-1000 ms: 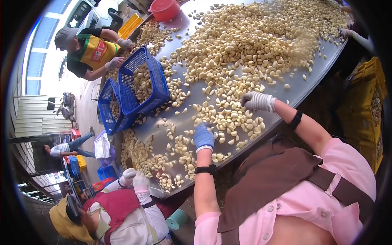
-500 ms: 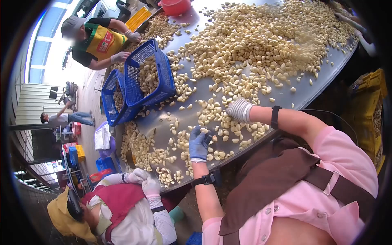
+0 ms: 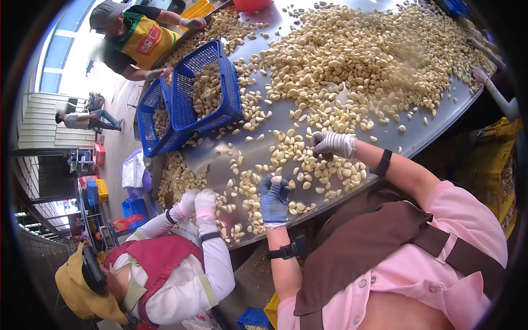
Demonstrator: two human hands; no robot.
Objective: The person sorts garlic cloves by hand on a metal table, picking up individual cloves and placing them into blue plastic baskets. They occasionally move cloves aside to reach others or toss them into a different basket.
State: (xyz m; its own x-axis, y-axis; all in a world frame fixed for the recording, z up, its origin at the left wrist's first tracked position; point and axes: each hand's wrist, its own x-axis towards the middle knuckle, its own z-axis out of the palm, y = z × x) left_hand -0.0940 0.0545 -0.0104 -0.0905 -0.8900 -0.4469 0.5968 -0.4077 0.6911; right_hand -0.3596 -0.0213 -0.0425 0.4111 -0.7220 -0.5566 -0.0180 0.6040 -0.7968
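Observation:
My left hand (image 3: 274,201), in a blue glove, is over the near part of the metal table (image 3: 217,161). Its fingers are curled, with a pale garlic clove (image 3: 276,179) at the tips. To the right, my right hand (image 3: 335,144) wears a white striped glove with greyed fingertips. Those fingers are bent together and point down at the scattered garlic cloves (image 3: 294,151); whatever they may grip is hidden. Loose cloves surround both hands.
A large heap of garlic cloves (image 3: 352,66) covers the far side. Two blue baskets (image 3: 234,104) with cloves stand at the left. Co-workers sit or stand at the left, far left and far right. Yellow crates (image 3: 492,165) are at the right, below the table edge.
My right hand has lifted slightly and its fingers have curled more. My left hand has turned a little, still with a clove. The nearby co-worker's hands have moved in over the table.

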